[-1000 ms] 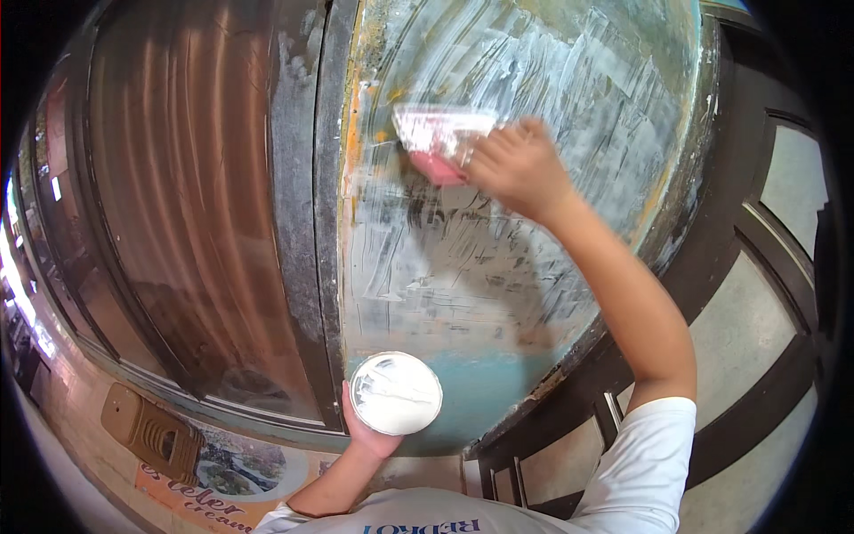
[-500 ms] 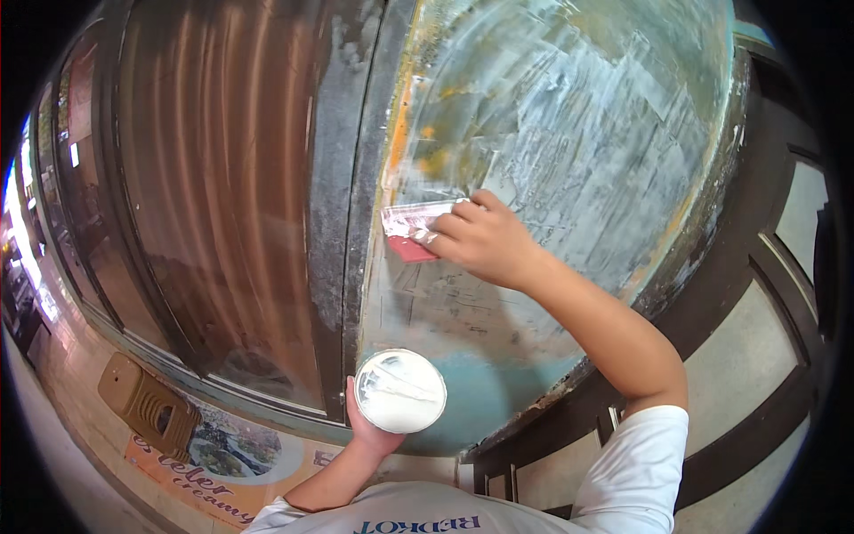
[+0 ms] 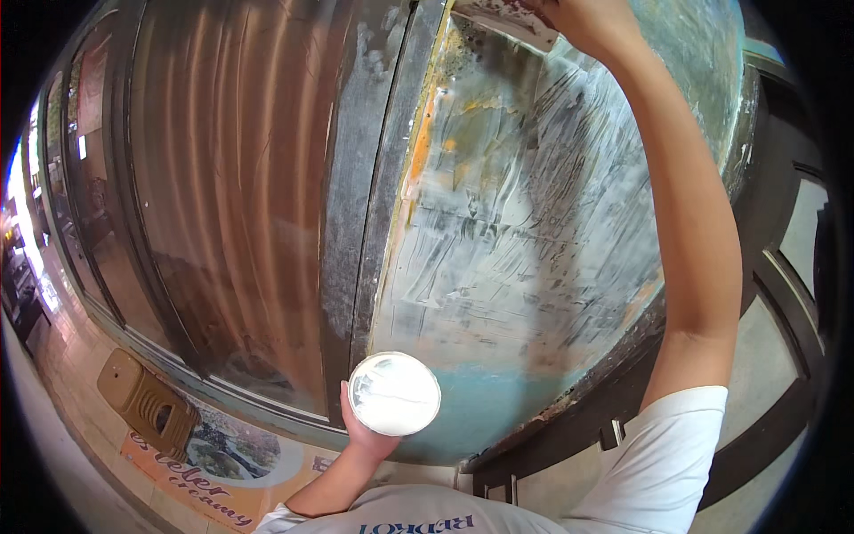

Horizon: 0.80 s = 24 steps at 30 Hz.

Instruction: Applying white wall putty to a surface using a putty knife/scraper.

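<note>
Wall panel: A streaky white coat covers much of the middle; judge coverage as partial, since orange patches show through along the left edge.
Turquoise band: It crosses the panel's foot and appears uncoated; treat it as outstanding if full coverage applies.
Right arm: You extend it upward over the panel's right side, elbow slightly bent.
Left forearm: You hold it low, below the panel's lower left corner.
Round container: It sits before the panel's lower left, white paste facing up.
Wide scraper: It lies against or just off the panel's top left; contact is unclear.
Right hand: Your fingers close on the scraper, partly cut off by the frame.
Left hand: Your fingers grip the container from below, mostly hidden.
</note>
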Each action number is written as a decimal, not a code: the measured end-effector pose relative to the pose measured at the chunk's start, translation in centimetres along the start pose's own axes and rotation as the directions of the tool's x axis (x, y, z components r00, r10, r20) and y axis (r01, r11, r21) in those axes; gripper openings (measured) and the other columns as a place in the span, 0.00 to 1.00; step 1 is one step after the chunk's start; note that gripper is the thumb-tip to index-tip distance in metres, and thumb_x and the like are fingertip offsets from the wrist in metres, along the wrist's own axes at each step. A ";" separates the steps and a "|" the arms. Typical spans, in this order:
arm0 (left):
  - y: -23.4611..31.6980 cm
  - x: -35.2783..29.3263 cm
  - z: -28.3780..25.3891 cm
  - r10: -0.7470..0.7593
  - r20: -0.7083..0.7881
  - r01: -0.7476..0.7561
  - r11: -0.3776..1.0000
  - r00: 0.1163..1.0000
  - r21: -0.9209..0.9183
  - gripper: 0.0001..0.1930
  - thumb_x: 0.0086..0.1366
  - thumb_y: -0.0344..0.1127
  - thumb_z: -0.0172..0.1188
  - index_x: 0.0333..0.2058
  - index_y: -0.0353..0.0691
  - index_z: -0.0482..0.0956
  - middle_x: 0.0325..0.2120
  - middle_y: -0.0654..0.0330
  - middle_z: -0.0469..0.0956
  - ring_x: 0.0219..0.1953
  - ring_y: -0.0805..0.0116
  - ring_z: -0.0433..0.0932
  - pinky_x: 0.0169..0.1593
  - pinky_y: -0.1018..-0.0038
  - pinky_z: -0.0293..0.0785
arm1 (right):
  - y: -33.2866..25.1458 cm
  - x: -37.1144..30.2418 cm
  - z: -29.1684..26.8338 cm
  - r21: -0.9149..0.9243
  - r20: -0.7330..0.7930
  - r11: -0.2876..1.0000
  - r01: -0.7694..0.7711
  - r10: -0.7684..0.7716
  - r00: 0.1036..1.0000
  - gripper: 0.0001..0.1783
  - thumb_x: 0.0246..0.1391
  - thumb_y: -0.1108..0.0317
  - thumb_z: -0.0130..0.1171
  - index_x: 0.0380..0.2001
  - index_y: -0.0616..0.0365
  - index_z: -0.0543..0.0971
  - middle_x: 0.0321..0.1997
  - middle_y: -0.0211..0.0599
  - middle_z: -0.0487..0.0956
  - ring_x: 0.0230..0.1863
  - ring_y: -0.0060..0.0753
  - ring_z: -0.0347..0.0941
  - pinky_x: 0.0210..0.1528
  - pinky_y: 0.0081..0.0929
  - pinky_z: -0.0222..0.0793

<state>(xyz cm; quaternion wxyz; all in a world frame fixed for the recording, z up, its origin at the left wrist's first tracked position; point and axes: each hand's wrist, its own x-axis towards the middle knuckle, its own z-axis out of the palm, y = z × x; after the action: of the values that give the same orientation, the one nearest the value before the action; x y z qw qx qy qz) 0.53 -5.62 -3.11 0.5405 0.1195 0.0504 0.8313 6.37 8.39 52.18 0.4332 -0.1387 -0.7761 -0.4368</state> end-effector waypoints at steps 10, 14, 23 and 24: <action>0.2 0.3 0.6 -0.060 0.003 0.060 0.997 0.998 -0.049 0.41 0.66 0.74 0.36 0.68 0.54 0.65 0.68 0.60 0.64 0.69 0.48 0.62 0.70 0.47 0.56 | 0.6 -4.8 4.0 0.003 0.078 1.000 -0.023 0.023 0.997 0.18 0.64 0.45 0.54 0.40 0.46 0.81 0.33 0.40 0.85 0.36 0.50 0.81 0.38 0.45 0.76; 0.1 0.0 1.1 0.012 0.025 -0.014 0.996 1.000 0.087 0.41 0.70 0.72 0.30 0.69 0.49 0.61 0.68 0.56 0.62 0.69 0.47 0.62 0.69 0.46 0.59 | -1.0 -8.0 2.9 0.239 0.175 0.969 0.068 -0.111 0.978 0.10 0.60 0.56 0.59 0.40 0.46 0.77 0.31 0.34 0.83 0.37 0.45 0.81 0.38 0.41 0.75; -1.0 0.4 -0.3 -0.089 0.018 0.090 0.995 0.996 -0.030 0.41 0.68 0.72 0.34 0.68 0.50 0.65 0.66 0.58 0.66 0.68 0.50 0.64 0.70 0.49 0.57 | -15.0 -28.4 9.8 0.440 0.320 0.816 0.375 -0.533 0.783 0.05 0.50 0.62 0.61 0.26 0.45 0.74 0.23 0.23 0.76 0.34 0.29 0.73 0.42 0.36 0.60; -1.1 0.3 -0.4 -0.111 0.025 0.112 0.992 0.994 -0.058 0.41 0.68 0.72 0.34 0.68 0.51 0.64 0.67 0.59 0.66 0.68 0.50 0.64 0.70 0.49 0.57 | -14.6 -28.3 10.0 0.437 0.321 0.818 0.373 -0.530 0.785 0.05 0.50 0.62 0.61 0.26 0.45 0.74 0.23 0.23 0.76 0.34 0.29 0.73 0.42 0.36 0.60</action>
<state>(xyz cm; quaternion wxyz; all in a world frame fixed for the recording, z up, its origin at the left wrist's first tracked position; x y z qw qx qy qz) 1.29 -4.86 -3.71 0.5898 0.1097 0.0264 0.7996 8.84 12.54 19.17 0.1497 0.0413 -0.9268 -0.3420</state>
